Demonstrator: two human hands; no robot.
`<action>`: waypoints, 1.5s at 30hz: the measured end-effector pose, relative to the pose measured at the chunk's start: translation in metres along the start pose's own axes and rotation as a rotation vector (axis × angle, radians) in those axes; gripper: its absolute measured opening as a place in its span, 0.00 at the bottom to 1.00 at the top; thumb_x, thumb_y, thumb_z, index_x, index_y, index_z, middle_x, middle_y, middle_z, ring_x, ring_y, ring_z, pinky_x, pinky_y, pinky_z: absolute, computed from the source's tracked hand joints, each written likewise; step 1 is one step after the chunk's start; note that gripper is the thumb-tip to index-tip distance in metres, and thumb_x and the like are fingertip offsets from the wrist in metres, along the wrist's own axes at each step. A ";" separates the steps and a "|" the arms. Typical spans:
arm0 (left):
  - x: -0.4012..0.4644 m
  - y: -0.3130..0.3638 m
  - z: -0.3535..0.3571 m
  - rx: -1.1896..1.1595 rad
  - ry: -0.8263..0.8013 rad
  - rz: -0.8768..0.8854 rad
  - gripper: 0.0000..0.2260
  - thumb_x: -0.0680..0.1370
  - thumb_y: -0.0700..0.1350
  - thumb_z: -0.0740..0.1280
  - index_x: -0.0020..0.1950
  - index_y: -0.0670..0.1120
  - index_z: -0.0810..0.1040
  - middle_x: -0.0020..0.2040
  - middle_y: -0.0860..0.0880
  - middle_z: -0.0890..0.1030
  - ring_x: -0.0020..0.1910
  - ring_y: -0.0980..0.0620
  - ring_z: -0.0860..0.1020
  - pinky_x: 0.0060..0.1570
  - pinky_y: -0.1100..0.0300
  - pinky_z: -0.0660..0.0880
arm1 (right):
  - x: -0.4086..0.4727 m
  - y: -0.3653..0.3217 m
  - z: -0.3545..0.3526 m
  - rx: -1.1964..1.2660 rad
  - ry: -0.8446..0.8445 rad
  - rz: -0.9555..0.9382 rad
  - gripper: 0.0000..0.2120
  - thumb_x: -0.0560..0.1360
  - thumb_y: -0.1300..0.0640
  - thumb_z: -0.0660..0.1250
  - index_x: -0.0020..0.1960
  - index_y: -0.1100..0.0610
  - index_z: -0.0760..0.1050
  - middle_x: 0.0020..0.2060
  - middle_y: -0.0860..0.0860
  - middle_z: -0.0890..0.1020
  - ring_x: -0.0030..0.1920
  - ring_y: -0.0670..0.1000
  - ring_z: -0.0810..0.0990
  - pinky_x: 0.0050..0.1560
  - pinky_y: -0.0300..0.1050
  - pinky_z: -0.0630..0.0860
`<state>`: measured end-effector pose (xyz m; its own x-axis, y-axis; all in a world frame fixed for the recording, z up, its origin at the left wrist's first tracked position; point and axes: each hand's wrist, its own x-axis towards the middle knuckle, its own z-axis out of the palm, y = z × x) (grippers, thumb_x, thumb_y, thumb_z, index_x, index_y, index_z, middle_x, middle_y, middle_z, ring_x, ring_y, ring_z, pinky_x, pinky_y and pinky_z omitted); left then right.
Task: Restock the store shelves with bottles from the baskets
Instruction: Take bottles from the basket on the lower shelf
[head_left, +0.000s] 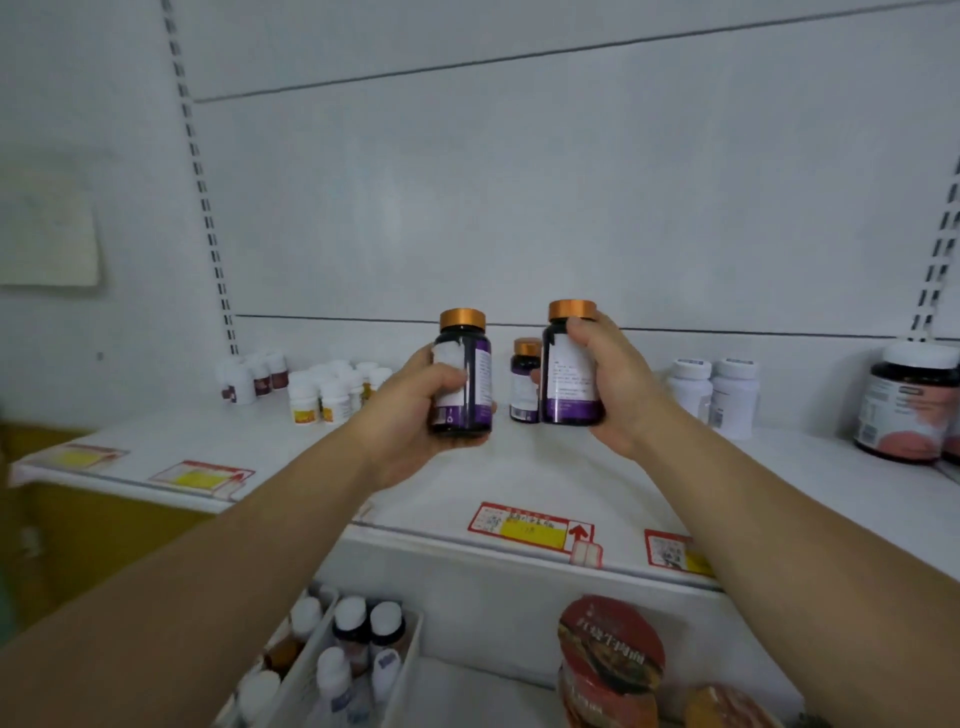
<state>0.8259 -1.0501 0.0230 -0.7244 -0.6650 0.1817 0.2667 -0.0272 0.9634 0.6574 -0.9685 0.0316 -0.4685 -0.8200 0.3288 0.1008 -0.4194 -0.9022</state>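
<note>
- The left hand (415, 410) is wrapped around a dark bottle (462, 376) with a copper cap and purple label, held upright above the middle of the white shelf (519, 467).
- The right hand (605, 379) grips a second matching bottle (570, 364) by its side, upright, its base at or just above the shelf; which, the view does not settle.
- A third bottle of the same kind (525, 380) already stands on the shelf between and behind the two, so this row looks just begun, with two more about to join it.
- No basket is in view, so how many bottles remain cannot be told.
- Small white bottles (332, 392) cluster at far left, two white bottles (712, 392) stand at right, and a large dark jar (906, 402) sits at the far right edge.
- Red and yellow price tags (530, 527) line the near lip; the back panel is plain white.
</note>
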 end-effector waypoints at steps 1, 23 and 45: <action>-0.011 0.001 -0.005 0.022 0.006 0.019 0.16 0.78 0.36 0.57 0.64 0.49 0.69 0.53 0.41 0.78 0.47 0.43 0.78 0.44 0.48 0.79 | -0.002 -0.001 0.006 -0.045 -0.022 -0.028 0.04 0.78 0.56 0.62 0.52 0.53 0.72 0.46 0.59 0.80 0.41 0.59 0.81 0.47 0.55 0.77; -0.171 -0.064 -0.273 0.063 0.182 -0.203 0.12 0.79 0.41 0.59 0.62 0.50 0.71 0.52 0.44 0.81 0.48 0.48 0.82 0.45 0.52 0.79 | -0.109 0.182 0.242 -0.336 -0.217 0.152 0.13 0.72 0.61 0.69 0.51 0.45 0.74 0.51 0.52 0.80 0.50 0.51 0.81 0.49 0.43 0.78; -0.065 -0.317 -0.333 0.993 -0.065 -0.282 0.23 0.70 0.40 0.70 0.63 0.45 0.69 0.53 0.47 0.75 0.54 0.49 0.75 0.50 0.60 0.68 | -0.028 0.440 0.127 -0.920 -0.140 0.489 0.16 0.65 0.49 0.73 0.48 0.49 0.71 0.43 0.49 0.74 0.44 0.49 0.74 0.48 0.43 0.70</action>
<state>1.0004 -1.2470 -0.3598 -0.7200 -0.6876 -0.0938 -0.5414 0.4720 0.6958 0.8264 -1.1799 -0.3387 -0.4451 -0.8825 -0.1522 -0.4815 0.3791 -0.7902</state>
